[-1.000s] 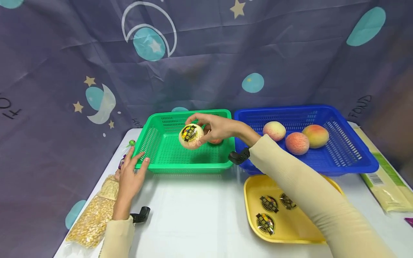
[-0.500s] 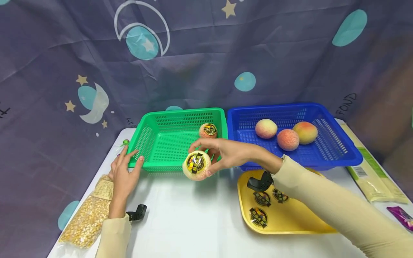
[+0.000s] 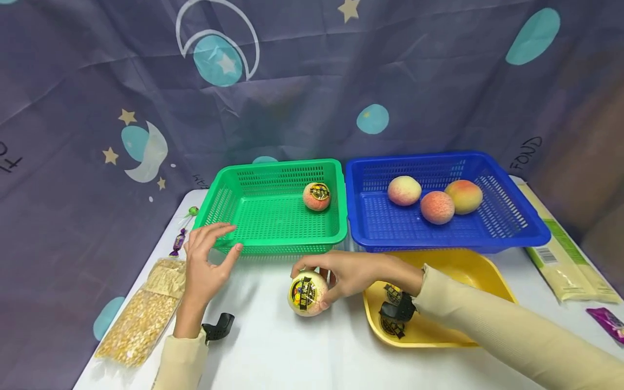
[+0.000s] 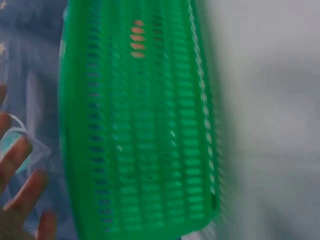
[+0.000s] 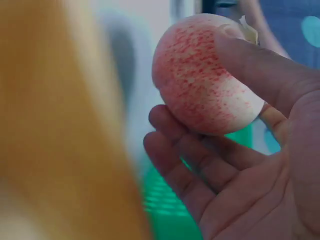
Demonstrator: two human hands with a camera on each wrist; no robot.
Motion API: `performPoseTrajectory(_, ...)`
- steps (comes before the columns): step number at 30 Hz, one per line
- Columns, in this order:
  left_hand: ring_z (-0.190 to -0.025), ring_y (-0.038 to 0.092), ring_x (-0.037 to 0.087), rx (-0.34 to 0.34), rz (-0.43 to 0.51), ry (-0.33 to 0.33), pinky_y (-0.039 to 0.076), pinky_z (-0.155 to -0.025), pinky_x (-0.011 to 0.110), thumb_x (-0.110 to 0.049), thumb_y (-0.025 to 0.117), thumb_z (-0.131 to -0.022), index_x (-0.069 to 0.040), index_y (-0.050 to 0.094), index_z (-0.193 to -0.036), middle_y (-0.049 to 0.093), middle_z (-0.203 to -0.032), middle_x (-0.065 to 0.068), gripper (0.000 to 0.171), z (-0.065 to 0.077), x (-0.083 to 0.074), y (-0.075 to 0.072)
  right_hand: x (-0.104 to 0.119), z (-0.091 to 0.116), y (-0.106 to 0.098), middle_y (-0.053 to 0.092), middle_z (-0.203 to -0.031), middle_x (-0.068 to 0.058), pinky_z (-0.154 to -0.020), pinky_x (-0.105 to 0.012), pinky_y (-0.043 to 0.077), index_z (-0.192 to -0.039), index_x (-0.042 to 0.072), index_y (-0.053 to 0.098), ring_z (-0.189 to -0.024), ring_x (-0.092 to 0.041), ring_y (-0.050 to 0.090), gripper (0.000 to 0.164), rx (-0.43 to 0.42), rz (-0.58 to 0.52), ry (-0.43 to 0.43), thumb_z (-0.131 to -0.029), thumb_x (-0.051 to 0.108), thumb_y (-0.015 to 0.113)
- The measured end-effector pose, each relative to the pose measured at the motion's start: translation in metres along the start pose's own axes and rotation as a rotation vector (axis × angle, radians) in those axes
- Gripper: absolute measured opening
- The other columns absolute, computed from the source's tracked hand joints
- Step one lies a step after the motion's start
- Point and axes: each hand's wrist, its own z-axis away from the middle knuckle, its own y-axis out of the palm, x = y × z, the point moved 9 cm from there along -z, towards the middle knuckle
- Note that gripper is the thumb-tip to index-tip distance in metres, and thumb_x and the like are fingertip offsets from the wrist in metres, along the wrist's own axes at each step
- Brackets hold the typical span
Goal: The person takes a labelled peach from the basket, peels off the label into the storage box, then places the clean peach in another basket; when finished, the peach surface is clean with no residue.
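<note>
My right hand (image 3: 352, 273) grips a pale peach (image 3: 308, 295) over the white table, in front of the green basket. A round black sticker (image 3: 302, 293) is on the peach's near side. In the right wrist view the peach (image 5: 205, 75) shows red speckles, with the thumb pressed over it and fingers beneath. My left hand (image 3: 205, 268) holds nothing, its fingers spread at the front left corner of the green basket (image 3: 273, 249). Inside that basket, toward the right, lies a stickered peach (image 3: 316, 200).
A blue basket (image 3: 385, 238) with two peaches (image 3: 404, 190) and a mango-like fruit (image 3: 464, 196) adjoins on the right. The yellow tray (image 3: 458, 276) with stickers sits below it. A corn kernel bag (image 3: 138, 325), purple candy (image 3: 178, 242) and lollipop (image 3: 193, 210) lie left; a green-and-cream packet (image 3: 570, 265) lies right.
My right hand has carried the peach out from over the green basket, toward me and down over the table. My left hand has come off the basket's corner, slightly toward the right.
</note>
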Motion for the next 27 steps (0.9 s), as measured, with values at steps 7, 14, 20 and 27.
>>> performPoseTrajectory(7, -0.076, 0.062, 0.009, 0.237, 0.165, 0.062, 0.050, -0.073, 0.025, 0.003, 0.079, -0.082, -0.013, 0.076, -0.108, 0.074, -0.089, 0.004, 0.030, 0.017, -0.027, 0.023, -0.019, -0.004, 0.016, 0.061, -0.119, 0.003, -0.085, -0.030, 0.055, -0.137, 0.022, 0.050, -0.091, -0.006, 0.056, 0.061, 0.036, 0.041, 0.060, -0.086, 0.009, 0.080)
performPoseTrajectory(14, -0.093, 0.067, 0.018, 0.653, 0.209, -0.194, 0.053, -0.081, 0.034, -0.021, 0.082, -0.086, -0.020, 0.063, -0.137, 0.072, -0.117, 0.005, 0.054, 0.046, -0.013, 0.075, -0.018, 0.004, 0.007, 0.059, -0.138, 0.000, -0.098, -0.035, 0.052, -0.147, 0.018, 0.052, -0.111, -0.011, 0.059, 0.063, -0.045, 0.205, 0.079, -0.090, 0.014, 0.077)
performPoseTrajectory(20, -0.126, 0.059, 0.027, 0.842, 0.238, -0.288, 0.051, -0.093, 0.039, -0.035, 0.090, -0.077, -0.018, 0.037, -0.158, 0.058, -0.147, 0.005, 0.098, 0.068, -0.014, 0.115, -0.014, 0.015, 0.001, 0.060, -0.131, 0.000, -0.095, -0.036, 0.054, -0.144, 0.017, 0.057, -0.107, -0.012, 0.057, 0.061, -0.148, 0.280, 0.048, -0.088, 0.016, 0.080)
performPoseTrajectory(27, -0.139, 0.051, 0.025, 0.895, 0.300, -0.344, 0.043, -0.110, 0.056, -0.035, 0.092, -0.074, -0.019, 0.037, -0.158, 0.060, -0.146, 0.001, 0.101, 0.077, -0.022, 0.143, -0.018, 0.021, -0.001, 0.056, -0.112, 0.001, -0.084, -0.036, 0.056, -0.140, 0.017, 0.062, -0.096, -0.019, 0.056, 0.062, -0.235, 0.226, 0.080, -0.083, 0.013, 0.084)
